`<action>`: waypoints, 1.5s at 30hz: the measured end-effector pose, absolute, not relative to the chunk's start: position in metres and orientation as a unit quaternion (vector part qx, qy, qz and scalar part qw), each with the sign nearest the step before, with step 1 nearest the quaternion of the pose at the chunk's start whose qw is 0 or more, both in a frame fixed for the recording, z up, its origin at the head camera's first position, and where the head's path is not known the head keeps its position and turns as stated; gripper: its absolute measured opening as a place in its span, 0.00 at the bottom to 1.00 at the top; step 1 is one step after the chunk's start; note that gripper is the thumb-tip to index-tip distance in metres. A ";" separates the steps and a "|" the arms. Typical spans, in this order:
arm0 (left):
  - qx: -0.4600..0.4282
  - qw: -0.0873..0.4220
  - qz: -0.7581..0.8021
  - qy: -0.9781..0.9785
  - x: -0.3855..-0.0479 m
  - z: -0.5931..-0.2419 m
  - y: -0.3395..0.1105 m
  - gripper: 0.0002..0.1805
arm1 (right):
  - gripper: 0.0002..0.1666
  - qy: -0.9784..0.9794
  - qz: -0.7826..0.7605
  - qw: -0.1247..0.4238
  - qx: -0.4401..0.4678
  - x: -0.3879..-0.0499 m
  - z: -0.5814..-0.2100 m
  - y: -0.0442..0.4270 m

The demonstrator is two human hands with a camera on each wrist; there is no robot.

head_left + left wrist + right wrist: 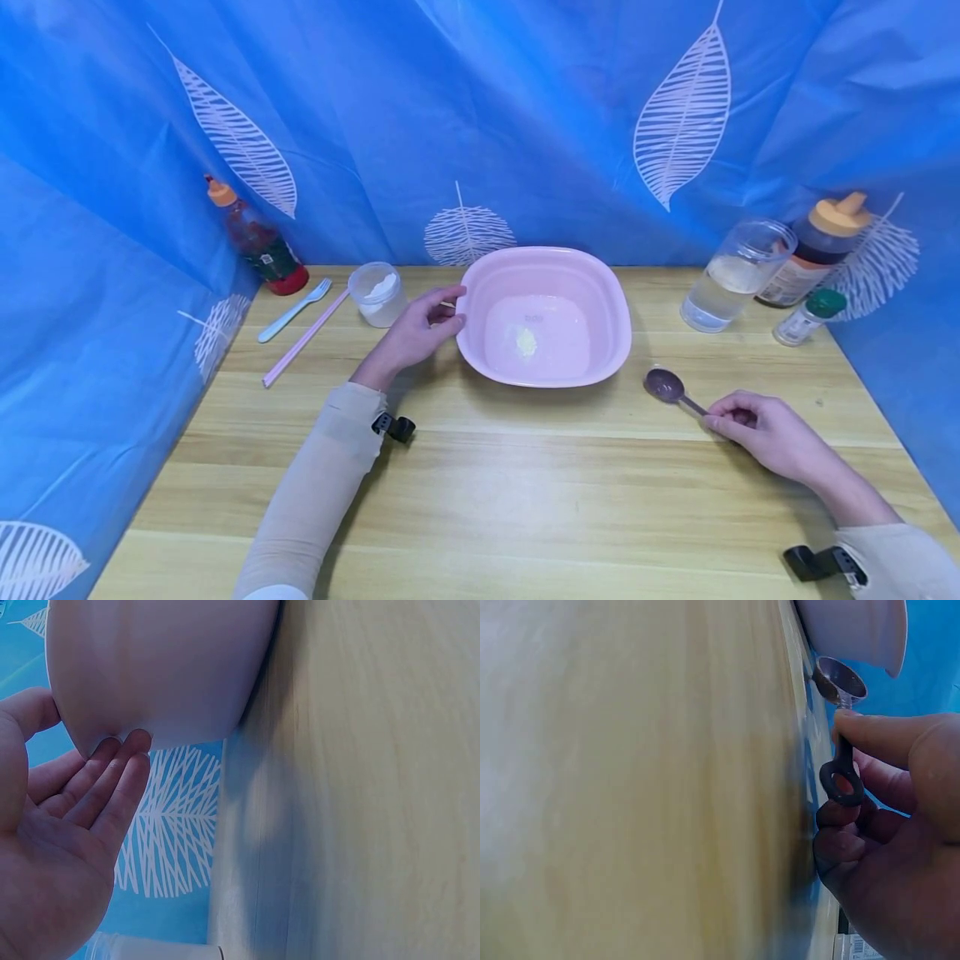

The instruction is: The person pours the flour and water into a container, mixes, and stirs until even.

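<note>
A pink plastic basin [543,375] sits on the table against the backdrop. My left hand [420,329] grips its left rim; in the left wrist view, the thumb lies on the edge and the bent fingers [112,776] touch the corner of the wall. Lower right, my right hand [765,429] pinches the handle of a dark measuring spoon [664,385] between thumb and fingers. The spoon's round bowl faces up, just above or on the table; which one I cannot tell. Its ring-shaped handle end [842,785] shows in the right wrist view.
A jar of white powder [377,296], a pink stick [303,340], a blue fork [294,312] and a red sauce bottle [262,242] are at left. At right stand a jug of clear liquid [723,287], a dark sauce bottle [813,250] and a green-capped shaker [810,317].
</note>
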State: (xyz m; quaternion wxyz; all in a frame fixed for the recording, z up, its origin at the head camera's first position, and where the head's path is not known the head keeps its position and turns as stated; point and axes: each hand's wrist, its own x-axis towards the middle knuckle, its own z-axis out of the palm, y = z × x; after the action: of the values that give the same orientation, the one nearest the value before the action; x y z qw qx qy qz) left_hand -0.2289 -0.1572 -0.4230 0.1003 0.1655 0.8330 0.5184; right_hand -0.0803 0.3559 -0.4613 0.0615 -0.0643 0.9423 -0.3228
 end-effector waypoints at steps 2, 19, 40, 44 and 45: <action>0.165 0.100 0.517 0.834 -0.229 -0.423 -0.157 0.32 | 0.05 0.941 -0.330 0.047 -0.067 -0.081 -0.459 0.355; 0.159 0.101 0.520 0.833 -0.229 -0.423 -0.158 0.32 | 0.07 0.916 -0.391 -0.027 -0.083 -0.109 -0.400 0.341; 0.155 0.103 0.508 0.841 -0.228 -0.421 -0.156 0.32 | 0.08 0.949 -0.232 -0.004 -0.214 -0.185 -0.367 0.249; 0.154 0.103 0.506 0.843 -0.228 -0.421 -0.156 0.32 | 0.07 0.947 -0.209 -0.003 -0.243 -0.191 -0.368 0.238; 0.153 0.103 0.506 0.842 -0.228 -0.420 -0.157 0.32 | 0.07 0.946 -0.202 -0.002 -0.253 -0.192 -0.368 0.235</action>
State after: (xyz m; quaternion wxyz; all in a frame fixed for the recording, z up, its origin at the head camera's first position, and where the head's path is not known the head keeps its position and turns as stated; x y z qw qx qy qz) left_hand -0.2275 -0.1565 -0.4205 0.1030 0.1531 0.8424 0.5063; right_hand -0.1924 0.2354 -0.3677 -0.0024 -0.2530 0.9461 -0.2022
